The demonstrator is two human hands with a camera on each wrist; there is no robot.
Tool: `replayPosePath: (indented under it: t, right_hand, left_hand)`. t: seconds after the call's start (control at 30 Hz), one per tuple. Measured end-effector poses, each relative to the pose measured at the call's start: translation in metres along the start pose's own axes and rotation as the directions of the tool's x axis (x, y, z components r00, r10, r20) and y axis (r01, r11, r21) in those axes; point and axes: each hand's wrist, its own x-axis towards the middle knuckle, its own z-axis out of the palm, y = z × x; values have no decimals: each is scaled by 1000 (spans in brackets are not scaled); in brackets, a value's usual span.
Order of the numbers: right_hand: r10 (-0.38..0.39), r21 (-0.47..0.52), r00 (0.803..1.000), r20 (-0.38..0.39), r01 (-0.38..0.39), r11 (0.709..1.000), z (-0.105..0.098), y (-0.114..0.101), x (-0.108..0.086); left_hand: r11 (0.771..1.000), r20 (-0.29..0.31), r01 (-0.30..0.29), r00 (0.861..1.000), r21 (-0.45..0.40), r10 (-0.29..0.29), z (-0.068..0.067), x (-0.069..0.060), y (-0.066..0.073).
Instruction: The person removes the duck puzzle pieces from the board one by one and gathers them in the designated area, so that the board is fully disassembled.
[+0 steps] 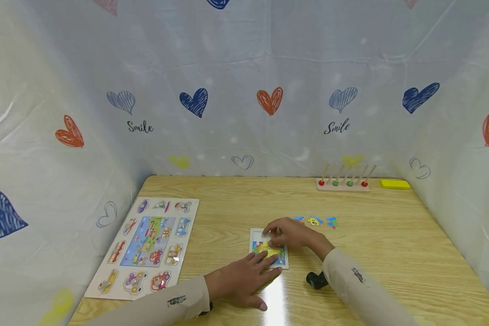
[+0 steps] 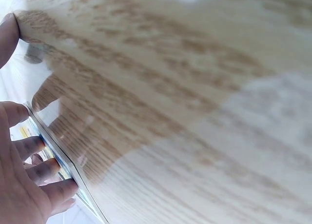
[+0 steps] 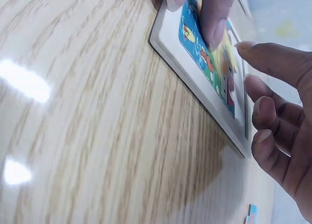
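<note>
Left hand with straight fingers across the near edge of a framed puzzle, right hand unclenched, loosely bent over its right side, loose pieces beyond, surface open rightward

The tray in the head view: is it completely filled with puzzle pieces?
No, the tray shows bare white in its far part, and loose pieces lie outside it.

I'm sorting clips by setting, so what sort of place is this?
Possibly a screened-off play or filming booth: a heart-printed sheet hangs along the three visible sides of a wooden table, which holds a small puzzle and a peg toy.
</note>
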Motion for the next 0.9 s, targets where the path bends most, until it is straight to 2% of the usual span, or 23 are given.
replayPosePath:
  t: [0.17, 0.33, 0.6, 0.9]
  right_hand:
    - [-40, -59, 999, 30, 41, 997, 4, -2, 5]
    - [-32, -111, 998, 56, 38, 993, 4, -4, 8]
    - [-34, -88, 996, 82, 41, 995, 5, -9, 10]
    - [9, -72, 995, 95, -3, 997, 6, -13, 11]
  left_hand:
    - [1000, 2, 3, 1000, -20, -3, 1, 0, 0]
    - [1000, 10, 8, 1000, -21, -8, 1, 0, -1]
    - [999, 13, 14, 1000, -44, -13, -1, 0, 0]
    - [998, 4, 6, 1000, -62, -6, -1, 0, 0]
